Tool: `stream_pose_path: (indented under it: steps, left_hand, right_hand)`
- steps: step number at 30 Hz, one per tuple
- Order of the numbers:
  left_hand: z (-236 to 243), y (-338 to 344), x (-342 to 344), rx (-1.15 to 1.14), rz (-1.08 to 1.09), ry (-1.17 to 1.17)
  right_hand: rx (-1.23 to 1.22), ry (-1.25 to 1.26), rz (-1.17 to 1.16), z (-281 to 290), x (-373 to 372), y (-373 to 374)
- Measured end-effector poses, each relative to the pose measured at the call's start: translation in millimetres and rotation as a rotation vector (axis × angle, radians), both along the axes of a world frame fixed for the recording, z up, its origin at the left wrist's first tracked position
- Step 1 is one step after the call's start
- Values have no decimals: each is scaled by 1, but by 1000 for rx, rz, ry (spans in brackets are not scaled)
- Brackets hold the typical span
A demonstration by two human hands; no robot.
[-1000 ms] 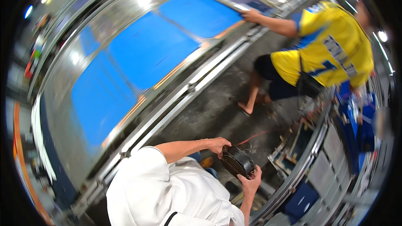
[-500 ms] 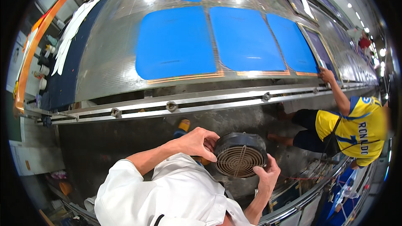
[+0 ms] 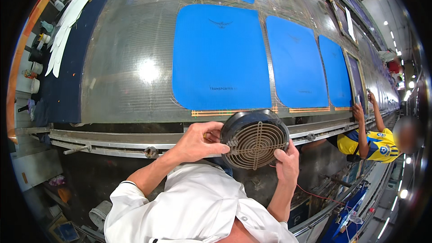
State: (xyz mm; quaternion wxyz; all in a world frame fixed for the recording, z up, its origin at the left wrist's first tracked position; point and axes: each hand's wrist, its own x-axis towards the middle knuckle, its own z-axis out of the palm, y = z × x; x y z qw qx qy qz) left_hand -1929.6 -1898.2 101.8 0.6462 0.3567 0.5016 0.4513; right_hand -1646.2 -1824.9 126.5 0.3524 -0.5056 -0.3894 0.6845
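The round black fan [image 3: 229, 128] lies between the two hands: immediately right of the left hand [image 3: 198, 143] and immediately left of the right hand [image 3: 287, 161]. Both hands touch it, so neither is nearer. The left hand is curled onto the left side of the housing, its thumb laid along the front rim; the right hand grips the lower right side, its thumb on the front edge. Finger contact behind the housing is largely hidden. The circular face has no evident long axis; its wire grille [image 3: 259, 146] faces back toward the wearer, and the housing depth extends forward, away from the thumbs. Ahead of both hands lie the metal rail [image 3: 108, 146], the work table [image 3: 130, 94] and the nearest blue sheet [image 3: 220, 58]. The upper housing overlaps the table edge in this view; it appears supported by the hands alone, a judgement only. A thin red cable [image 3: 315, 195] runs below and right of the right hand; its connection to the fan cannot be confirmed.
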Motion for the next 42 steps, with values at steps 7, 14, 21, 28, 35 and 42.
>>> stream_pose_path:
  steps: [7,14,21,28,35,42]
  left_hand:
    - [-15,20,-33,15,236,93]
    - [-28,32,-42,-76,356,188]
    - [-54,42,-29,-115,462,88]
    - [-60,38,-24,-64,489,-39]
    - [-64,24,-39,-64,484,-109]
    - [-63,25,-37,-160,454,-129]
  right_hand:
    - [-87,22,81,-20,-58,44]
    - [-38,-16,301,-48,-83,87]
    - [-5,3,279,-85,-78,92]
    - [19,-60,307,-91,-71,87]
    - [-110,39,293,-98,-81,77]
    - [-49,-2,294,-100,-82,78]
